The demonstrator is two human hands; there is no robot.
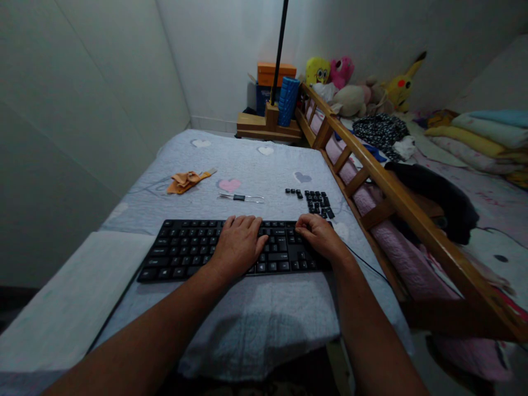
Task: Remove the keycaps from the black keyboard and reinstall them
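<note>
A black keyboard (173, 247) lies across the patterned cloth in front of me. Flat on its middle keys rests my left hand (239, 242), fingers stretched forward. My right hand (315, 234) is over the keyboard's right end, thumb and forefinger pinched together near the upper keys; what they hold, if anything, is too small to tell. Just beyond that hand, several loose black keycaps (317, 201) lie in a cluster. A wire keycap puller (239, 197) with a dark grip sits behind the keyboard. Part of the number-pad area is hidden by my right hand.
An orange cloth (185, 181) and a brush (207, 174) lie at the back left. A wooden bed rail (371, 170) runs along the right side. The keyboard's cable (367, 263) trails toward it. A white board (78, 297) lies at the left.
</note>
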